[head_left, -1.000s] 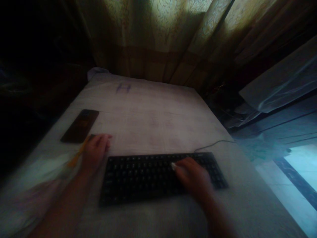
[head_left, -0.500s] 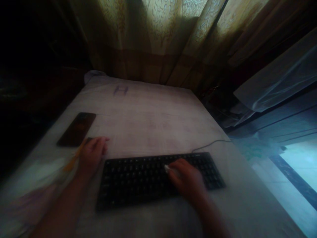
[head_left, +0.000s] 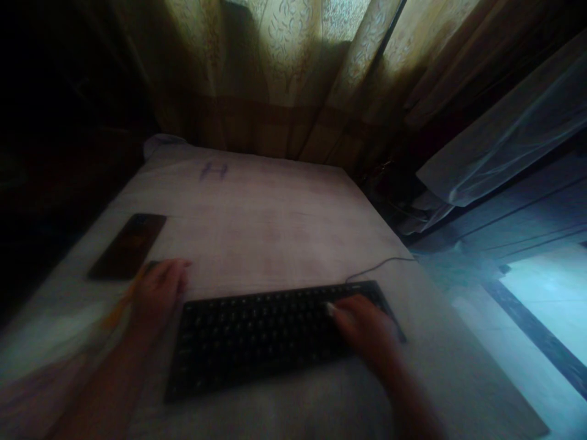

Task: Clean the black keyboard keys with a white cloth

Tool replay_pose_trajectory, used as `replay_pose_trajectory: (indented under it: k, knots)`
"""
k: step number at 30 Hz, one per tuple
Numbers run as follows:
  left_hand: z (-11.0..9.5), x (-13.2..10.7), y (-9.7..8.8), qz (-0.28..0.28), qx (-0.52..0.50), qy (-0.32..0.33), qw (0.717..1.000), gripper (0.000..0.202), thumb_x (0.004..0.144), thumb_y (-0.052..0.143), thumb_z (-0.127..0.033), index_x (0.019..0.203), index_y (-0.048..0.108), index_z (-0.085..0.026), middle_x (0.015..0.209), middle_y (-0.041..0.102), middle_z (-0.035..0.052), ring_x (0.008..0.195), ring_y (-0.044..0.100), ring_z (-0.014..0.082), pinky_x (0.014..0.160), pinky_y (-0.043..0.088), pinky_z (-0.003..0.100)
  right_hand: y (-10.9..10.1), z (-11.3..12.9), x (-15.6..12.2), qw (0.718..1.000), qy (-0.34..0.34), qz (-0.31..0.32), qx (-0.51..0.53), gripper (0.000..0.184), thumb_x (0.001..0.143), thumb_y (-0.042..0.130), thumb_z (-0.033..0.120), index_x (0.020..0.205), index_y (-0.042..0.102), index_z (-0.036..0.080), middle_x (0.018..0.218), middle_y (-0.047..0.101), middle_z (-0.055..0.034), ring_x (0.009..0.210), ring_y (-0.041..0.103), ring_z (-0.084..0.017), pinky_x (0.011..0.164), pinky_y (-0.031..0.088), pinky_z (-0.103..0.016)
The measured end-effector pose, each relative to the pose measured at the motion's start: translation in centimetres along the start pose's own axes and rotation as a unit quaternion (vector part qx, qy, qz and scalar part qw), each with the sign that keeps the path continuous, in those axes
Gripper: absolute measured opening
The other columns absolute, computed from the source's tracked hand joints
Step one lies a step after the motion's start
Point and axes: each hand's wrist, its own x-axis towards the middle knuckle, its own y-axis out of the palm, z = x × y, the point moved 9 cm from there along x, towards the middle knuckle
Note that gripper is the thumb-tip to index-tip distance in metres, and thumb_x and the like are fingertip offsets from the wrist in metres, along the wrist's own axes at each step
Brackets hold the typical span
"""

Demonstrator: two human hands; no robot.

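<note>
Your right hand (head_left: 367,333) rests on the keyboard (head_left: 257,342) — fingers loose, gripping nothing; your left hand (head_left: 156,293) lies flat on the table (head_left: 284,214), released, near the phone (head_left: 127,245).

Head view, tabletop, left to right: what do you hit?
First the dark flat rectangular phone → left hand, on the cloth beside the keyboard → black plastic keyboard → right hand, on the keyboard's right end.

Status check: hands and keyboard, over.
Left hand flat on table, beside keyboard. Right hand on right-side keys, grip unclear. Phone beyond left hand, cable behind keyboard; nothing blocking.
</note>
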Motion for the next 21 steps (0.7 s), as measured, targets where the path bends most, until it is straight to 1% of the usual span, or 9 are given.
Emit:
replay_pose_trajectory:
  k: [4,8,11,13,15,17,21]
  knots:
    - [0.0,0.0,0.0,-0.001,-0.001,0.000,1.000,0.041,0.083,0.053,-0.058,0.089,0.069,-0.021,0.062,0.055,-0.0021,0.053,0.051,0.0125,0.045,0.041,0.022,-0.6,0.4,0.0,1.000,-0.008,-0.015,0.021,0.021,0.088,0.054,0.035,0.087,0.072,0.024,0.091,0.071,-0.0040,0.078,0.069,-0.022,0.069,0.049,-0.034]
    - [0.1,0.0,-0.1,0.001,0.004,-0.001,1.000,0.041,0.082,0.054,-0.059,0.089,0.069,-0.021,0.064,0.057,-0.0013,0.055,0.052,0.0132,0.045,0.042,0.022,-1.2,2.2,0.1,0.997,-0.035,-0.035,0.061,0.019,0.088,0.054,0.032,0.087,0.071,0.023,0.088,0.070,-0.0043,0.078,0.069,-0.021,0.070,0.050,-0.033]
    - [0.0,0.0,-0.1,-0.001,0.005,-0.002,1.000,0.040,0.083,0.054,-0.058,0.089,0.070,-0.022,0.064,0.057,-0.0011,0.056,0.052,0.0137,0.046,0.043,0.023,-0.3,3.9,0.2,0.996,-0.054,-0.010,0.075,0.016,0.086,0.056,0.027,0.086,0.071,0.023,0.088,0.070,-0.0036,0.077,0.069,-0.019,0.070,0.050,-0.031]
    - [-0.2,0.0,-0.1,-0.003,0.004,0.001,1.000,0.039,0.083,0.053,-0.057,0.089,0.070,-0.022,0.064,0.057,-0.0012,0.056,0.052,0.0138,0.047,0.043,0.024,0.2,4.3,0.2,0.996,-0.054,0.008,0.066,0.014,0.085,0.057,0.024,0.086,0.071,0.023,0.089,0.070,-0.0031,0.076,0.069,-0.019,0.070,0.050,-0.031]
    - [-0.3,-0.1,-0.1,-0.001,0.006,0.002,1.000,0.038,0.084,0.053,-0.056,0.088,0.070,-0.022,0.063,0.056,-0.0015,0.055,0.052,0.0135,0.047,0.043,0.024,0.4,3.9,0.2,0.998,-0.041,0.016,0.048,0.015,0.084,0.057,0.022,0.086,0.072,0.023,0.091,0.071,-0.0030,0.076,0.069,-0.019,0.071,0.050,-0.031]
    - [-0.5,-0.1,-0.1,0.002,0.018,0.005,1.000,0.037,0.085,0.052,-0.055,0.089,0.070,-0.022,0.063,0.057,-0.0015,0.054,0.052,0.0132,0.047,0.044,0.024,0.1,3.0,0.2,0.999,-0.025,0.016,0.025,0.016,0.085,0.056,0.022,0.087,0.072,0.024,0.092,0.071,-0.0033,0.077,0.069,-0.020,0.072,0.050,-0.032]
    - [-0.6,0.0,-0.2,-0.002,0.060,0.016,0.998,0.037,0.086,0.050,-0.051,0.092,0.070,-0.020,0.065,0.059,-0.0008,0.055,0.055,0.0135,0.047,0.046,0.023,-0.7,1.2,0.3,1.000,-0.005,0.012,-0.003,0.017,0.088,0.055,0.026,0.087,0.072,0.024,0.093,0.071,-0.0044,0.079,0.069,-0.022,0.071,0.050,-0.034]
